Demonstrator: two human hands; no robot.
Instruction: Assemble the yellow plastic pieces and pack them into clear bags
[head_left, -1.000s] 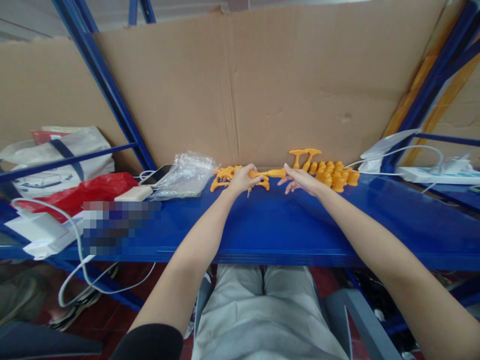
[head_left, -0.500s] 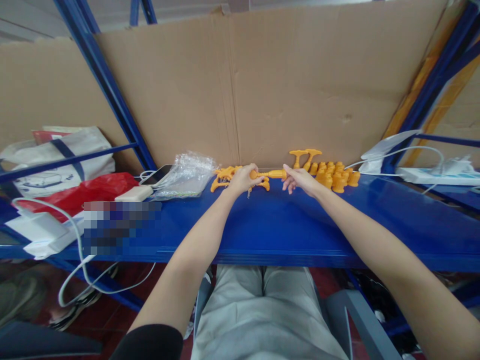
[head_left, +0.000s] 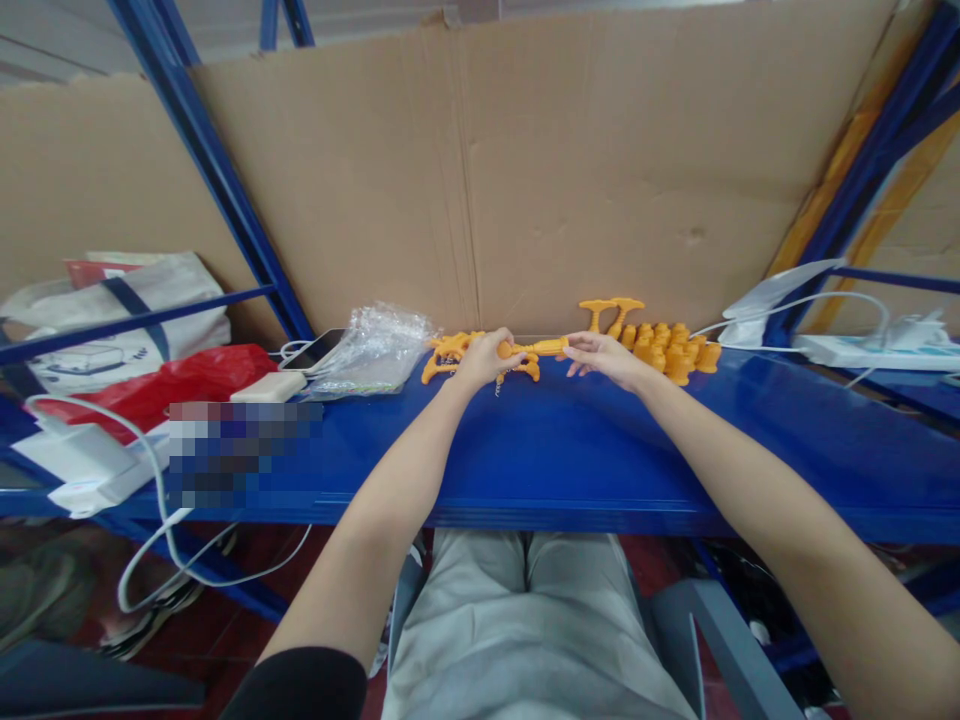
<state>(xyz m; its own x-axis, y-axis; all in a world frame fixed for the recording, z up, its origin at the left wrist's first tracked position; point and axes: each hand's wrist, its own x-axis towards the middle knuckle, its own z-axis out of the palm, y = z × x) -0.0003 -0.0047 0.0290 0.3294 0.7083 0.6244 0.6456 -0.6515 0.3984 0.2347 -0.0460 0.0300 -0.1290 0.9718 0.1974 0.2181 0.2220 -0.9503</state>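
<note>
An orange plastic corkscrew [head_left: 546, 346] lies level between my two hands above the blue shelf. My left hand [head_left: 487, 362] is closed around its left end. The fingertips of my right hand [head_left: 606, 362] pinch its right end. Beneath and beside my left hand is a pile of orange T-shaped corkscrew handles [head_left: 444, 362], partly hidden, with a metal spiral showing below. Right of my right hand stand several orange flared plastic sleeves [head_left: 673, 358]. Behind that hand, two T-handled orange pieces [head_left: 616, 310] stand upright, their lower parts partly covered.
Clear plastic bags [head_left: 375, 350] lie left of the pile, near a phone [head_left: 322, 348] and a white box [head_left: 268, 388]. Further left are a red bag [head_left: 202, 385] and white chargers with cables [head_left: 82, 455]. Cardboard [head_left: 585, 170] stands behind; a power strip [head_left: 877, 352] sits at right.
My right hand has shifted slightly, its fingers now bunched more closely at the corkscrew's right end. My left hand has stayed almost still.
</note>
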